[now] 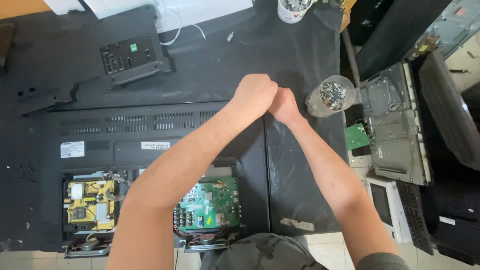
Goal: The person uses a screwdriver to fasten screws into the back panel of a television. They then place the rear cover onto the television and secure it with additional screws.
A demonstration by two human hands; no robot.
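Even, soft indoor light with faint shadows. The black table cover (280,45) shows a dull sheen. Edges bend slightly; focus is fairly sharp throughout

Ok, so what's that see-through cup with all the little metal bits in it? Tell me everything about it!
The clear plastic cup looks thin and a bit cloudy, with a round open rim. It lies tipped toward the camera, so you look down its mouth. Inside sits a heap of small silvery and dark metal pieces, probably screws, though they are too small to be sure. It rests on the black sheet covering the table, near its right edge, just beside the person's right hand, which does not touch it.
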